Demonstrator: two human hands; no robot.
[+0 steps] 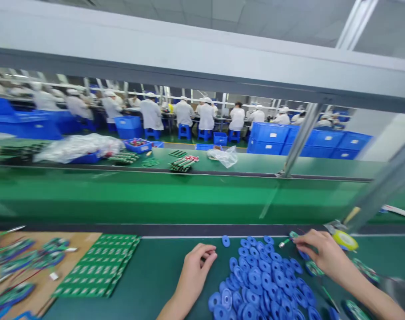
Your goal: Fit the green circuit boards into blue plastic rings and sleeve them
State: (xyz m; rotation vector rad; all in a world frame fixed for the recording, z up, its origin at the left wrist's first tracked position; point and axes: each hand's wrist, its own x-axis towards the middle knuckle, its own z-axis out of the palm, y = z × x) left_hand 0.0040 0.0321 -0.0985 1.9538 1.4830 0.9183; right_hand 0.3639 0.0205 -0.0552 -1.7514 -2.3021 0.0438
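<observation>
A heap of several small blue plastic rings (265, 280) lies on the green bench mat in front of me. My left hand (196, 266) rests just left of the heap, fingers curled together with nothing visible in them. My right hand (319, 252) reaches over the heap's far right corner and pinches a small green part with wire leads (291, 236). One blue ring (225, 241) lies apart beyond the heap.
A panel of green circuit boards (99, 266) lies at left beside a brown board with assembled parts (19, 262). A yellow tape roll (345, 240) sits at right. A green conveyor belt (176, 195) runs across. Beyond it, people in white sit among blue crates (269, 133).
</observation>
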